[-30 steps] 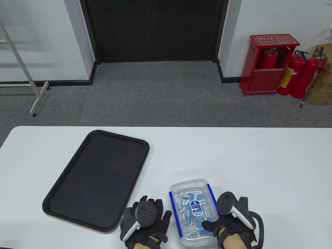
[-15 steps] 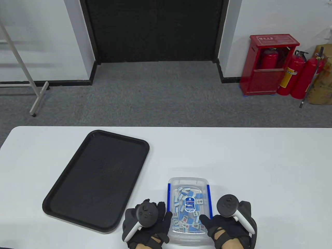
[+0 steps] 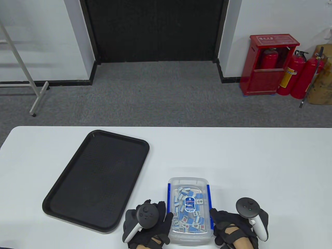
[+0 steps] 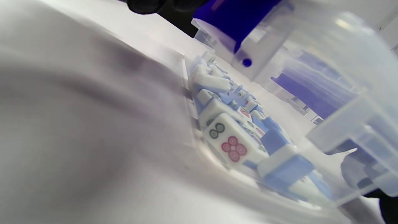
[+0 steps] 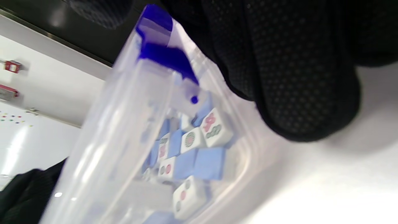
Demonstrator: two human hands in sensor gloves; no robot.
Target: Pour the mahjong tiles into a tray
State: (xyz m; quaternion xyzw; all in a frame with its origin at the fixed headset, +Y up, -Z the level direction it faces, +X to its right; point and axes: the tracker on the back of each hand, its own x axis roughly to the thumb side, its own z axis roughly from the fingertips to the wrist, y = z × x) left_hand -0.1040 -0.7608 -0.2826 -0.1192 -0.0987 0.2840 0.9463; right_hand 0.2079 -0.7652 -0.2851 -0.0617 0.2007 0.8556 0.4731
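Note:
A clear plastic box (image 3: 188, 234) with its lid on and blue clasps (image 3: 169, 202) on both long sides stands at the table's near edge. It holds several blue-and-white mahjong tiles (image 3: 189, 211), also seen in the left wrist view (image 4: 230, 141) and the right wrist view (image 5: 214, 126). My left hand (image 3: 164, 215) lies spread against the box's left side, its fingertips (image 4: 146, 4) by the clasp. My right hand (image 3: 216, 216) touches the box's right side, its fingers (image 5: 279, 62) against the wall by the clasp (image 5: 164, 53). The black tray (image 3: 98, 179) lies empty to the left.
The white table (image 3: 259, 168) extends far to the right and behind the box. The tray's near corner (image 3: 109, 229) is close to my left hand. Beyond the table are grey carpet and red fire extinguishers (image 3: 298, 75).
The box turned from slanted to square with the table edge and shifted slightly left. My right hand came off its lid and moved to its right side. My left hand closed in on its left side.

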